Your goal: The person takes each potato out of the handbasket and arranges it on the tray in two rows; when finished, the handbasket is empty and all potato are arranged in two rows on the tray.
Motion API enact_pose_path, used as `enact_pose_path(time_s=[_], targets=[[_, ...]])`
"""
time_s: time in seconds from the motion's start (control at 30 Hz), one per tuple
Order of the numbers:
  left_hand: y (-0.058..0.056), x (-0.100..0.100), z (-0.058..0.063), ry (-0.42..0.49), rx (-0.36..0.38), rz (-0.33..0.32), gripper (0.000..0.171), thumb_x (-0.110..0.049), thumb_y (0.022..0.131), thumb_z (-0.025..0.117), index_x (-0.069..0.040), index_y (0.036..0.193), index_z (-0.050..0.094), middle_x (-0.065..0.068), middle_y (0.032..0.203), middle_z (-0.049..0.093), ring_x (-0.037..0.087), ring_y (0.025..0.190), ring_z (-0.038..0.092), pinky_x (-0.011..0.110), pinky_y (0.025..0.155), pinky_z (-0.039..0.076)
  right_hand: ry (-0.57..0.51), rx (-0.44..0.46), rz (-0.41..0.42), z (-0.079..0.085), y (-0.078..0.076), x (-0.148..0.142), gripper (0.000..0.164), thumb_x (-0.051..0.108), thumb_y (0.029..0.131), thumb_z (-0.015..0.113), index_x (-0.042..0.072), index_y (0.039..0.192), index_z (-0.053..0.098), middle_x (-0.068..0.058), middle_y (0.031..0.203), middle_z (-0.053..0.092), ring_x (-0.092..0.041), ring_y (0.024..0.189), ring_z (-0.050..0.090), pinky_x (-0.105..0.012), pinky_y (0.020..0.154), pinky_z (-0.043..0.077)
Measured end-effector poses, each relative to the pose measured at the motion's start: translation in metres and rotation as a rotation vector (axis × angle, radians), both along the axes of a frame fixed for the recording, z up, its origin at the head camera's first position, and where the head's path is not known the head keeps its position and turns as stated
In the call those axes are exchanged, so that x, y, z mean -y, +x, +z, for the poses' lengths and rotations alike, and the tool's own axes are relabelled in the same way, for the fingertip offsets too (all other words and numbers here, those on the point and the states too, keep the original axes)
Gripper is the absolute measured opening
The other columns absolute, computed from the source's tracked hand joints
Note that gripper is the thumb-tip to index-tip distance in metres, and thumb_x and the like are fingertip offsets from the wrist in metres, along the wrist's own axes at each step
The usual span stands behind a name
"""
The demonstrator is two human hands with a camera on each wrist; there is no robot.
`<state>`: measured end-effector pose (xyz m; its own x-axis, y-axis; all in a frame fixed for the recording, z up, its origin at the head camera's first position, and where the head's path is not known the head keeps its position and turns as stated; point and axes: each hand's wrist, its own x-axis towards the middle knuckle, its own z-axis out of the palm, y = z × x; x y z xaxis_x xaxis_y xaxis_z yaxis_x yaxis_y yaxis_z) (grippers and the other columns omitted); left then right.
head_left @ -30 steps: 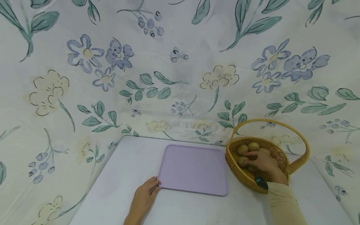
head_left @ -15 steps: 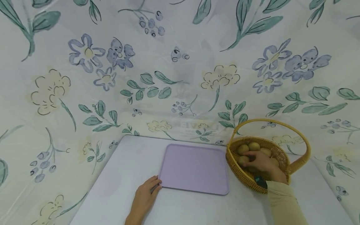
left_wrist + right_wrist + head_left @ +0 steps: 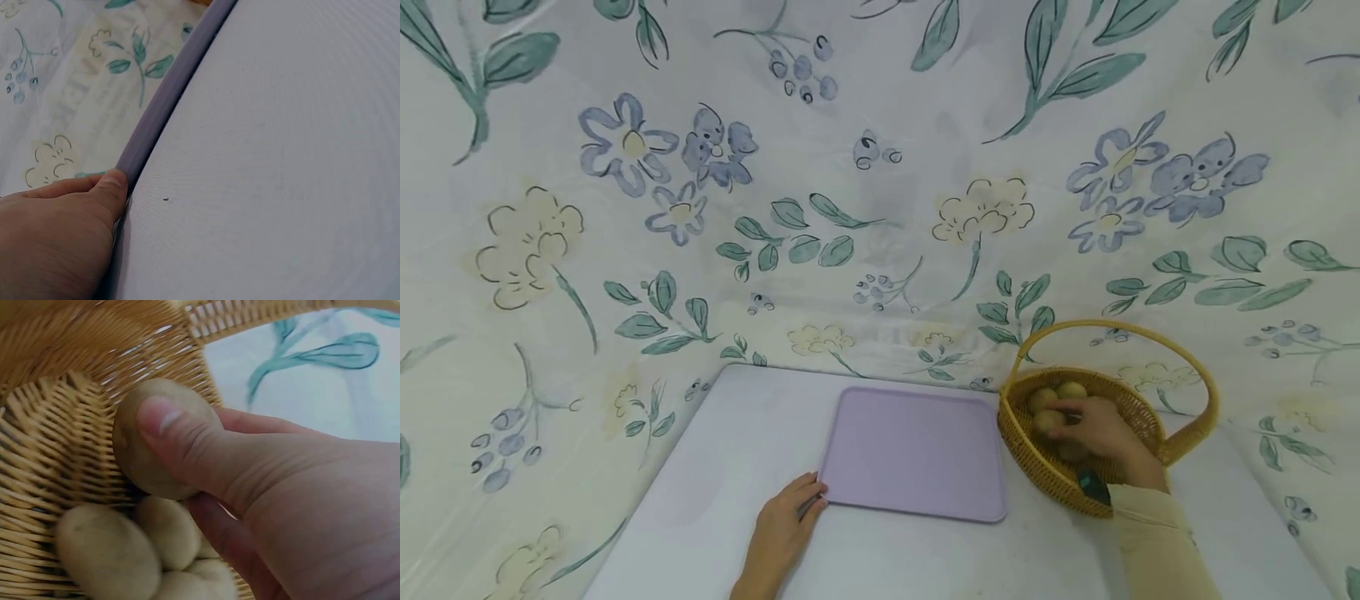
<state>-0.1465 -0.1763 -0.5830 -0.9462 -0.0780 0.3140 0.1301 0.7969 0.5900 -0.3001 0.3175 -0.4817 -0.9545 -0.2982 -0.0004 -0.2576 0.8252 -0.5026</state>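
Floral sheeting (image 3: 842, 179) backs a white table (image 3: 760, 433). Narrowed to a pinch, the right hand (image 3: 1097, 429) holds one potato (image 3: 142, 464) inside a wicker basket (image 3: 1041, 473) near other potatoes (image 3: 106, 553), while the left hand (image 3: 778, 529) grips the near-left corner of a lilac tray (image 3: 917, 454) beside the basket.

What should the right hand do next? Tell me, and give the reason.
Probably lift the potato clear of the wicker basket: the right hand's thumb and fingers are closed around it, and the lilac tray lies right beside the basket, with the left hand at its corner.
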Motion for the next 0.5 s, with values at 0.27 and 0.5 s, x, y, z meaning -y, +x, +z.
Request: enact_pose_path(time_s=[0.27,0.5], targets=[[0.002,0.002,-0.003,0.017,-0.011,0.002,0.024,-0.018,0.086,0.081,-0.013,0.109,0.078,0.009,0.128,0.072,0.033,0.122,0.068,0.050,0.106,0.055,0.045,-0.039,0.002,0.029,0.008,0.010,0.053,0.035,0.087,0.081,0.006,0.129,0.069,-0.024,0.127,0.069,-0.043,0.112,0.066,-0.059,0.094,0.057],[0.003,0.001,0.001,0.004,-0.041,-0.007,0.022,-0.016,0.087,0.080,-0.014,0.109,0.078,0.008,0.127,0.073,0.034,0.120,0.069,0.051,0.103,0.056,0.033,-0.024,-0.039,0.057,0.025,0.018,0.054,0.040,0.086,0.082,0.010,0.130,0.069,-0.024,0.130,0.068,-0.040,0.113,0.064,-0.060,0.095,0.054]])
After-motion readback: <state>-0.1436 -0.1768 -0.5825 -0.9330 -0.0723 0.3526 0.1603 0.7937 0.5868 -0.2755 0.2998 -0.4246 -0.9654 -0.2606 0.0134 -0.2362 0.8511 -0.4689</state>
